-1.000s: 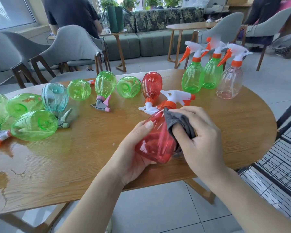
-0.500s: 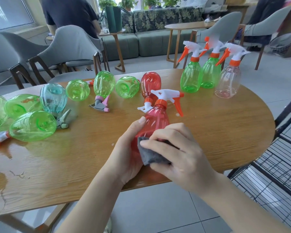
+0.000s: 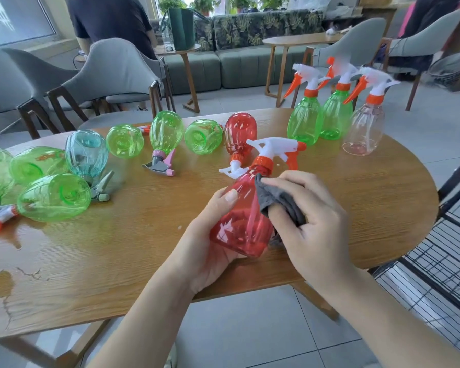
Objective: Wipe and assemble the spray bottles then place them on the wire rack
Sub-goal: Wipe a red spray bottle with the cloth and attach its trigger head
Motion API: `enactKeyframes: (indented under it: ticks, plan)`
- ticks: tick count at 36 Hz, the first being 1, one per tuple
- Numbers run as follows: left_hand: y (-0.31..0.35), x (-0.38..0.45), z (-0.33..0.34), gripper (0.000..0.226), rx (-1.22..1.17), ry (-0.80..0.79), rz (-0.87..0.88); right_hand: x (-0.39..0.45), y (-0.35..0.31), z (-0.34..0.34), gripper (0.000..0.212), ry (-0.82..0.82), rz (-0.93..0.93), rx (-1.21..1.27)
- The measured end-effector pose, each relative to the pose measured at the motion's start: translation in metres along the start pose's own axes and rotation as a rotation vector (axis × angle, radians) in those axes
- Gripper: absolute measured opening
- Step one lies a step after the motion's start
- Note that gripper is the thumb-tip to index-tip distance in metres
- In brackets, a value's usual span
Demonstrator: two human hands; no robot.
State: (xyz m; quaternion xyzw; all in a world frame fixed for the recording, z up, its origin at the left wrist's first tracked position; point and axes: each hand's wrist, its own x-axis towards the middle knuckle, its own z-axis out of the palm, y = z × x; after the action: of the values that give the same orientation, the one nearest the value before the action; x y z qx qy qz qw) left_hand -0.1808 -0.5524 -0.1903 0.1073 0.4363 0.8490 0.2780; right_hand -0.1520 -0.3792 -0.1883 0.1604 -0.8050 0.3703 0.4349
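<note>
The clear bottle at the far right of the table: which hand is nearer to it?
Right. The right hand lies below-left of the clear bottle; the left hand is farther left.

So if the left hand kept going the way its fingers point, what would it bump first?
Probably the second red bottle lying behind the held red bottle; the left hand points up-table toward it, though depth is unclear.
</note>
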Motion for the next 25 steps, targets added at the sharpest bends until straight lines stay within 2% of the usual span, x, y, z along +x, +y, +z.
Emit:
enactKeyframes:
  ticks: [5, 9, 11, 16, 19, 22, 25]
  plan:
    - [-0.002, 0.001, 0.003, 0.046, 0.018, -0.021, 0.012, 0.01, 0.001, -0.005, 0.023, 0.011, 0.104, -0.047]
    - [-0.001, 0.0, 0.007, 0.051, -0.017, 0.021, -0.006, 0.006, -0.003, -0.003, 0.023, 0.0, 0.076, -0.012]
    - [0.001, 0.0, 0.008, 0.045, -0.051, 0.05, 0.002, -0.002, -0.007, -0.001, 0.023, -0.021, -0.014, 0.014]
    - [0.004, -0.002, 0.008, 0.057, -0.223, -0.015, -0.066, -0.019, -0.015, 0.007, 0.018, -0.116, -0.319, 0.032]
    - [0.004, -0.002, 0.006, 0.063, -0.267, -0.023, -0.095, -0.02, -0.01, 0.007, 0.02, -0.156, -0.414, -0.043]
    - [0.004, 0.0, 0.005, 0.053, -0.237, 0.021, -0.042, -0.014, -0.006, 0.005, 0.021, -0.134, -0.381, -0.059]
    - [0.003, -0.003, 0.009, 0.043, -0.13, 0.038, 0.014, -0.001, 0.0, 0.003, 0.023, -0.042, -0.203, -0.078]
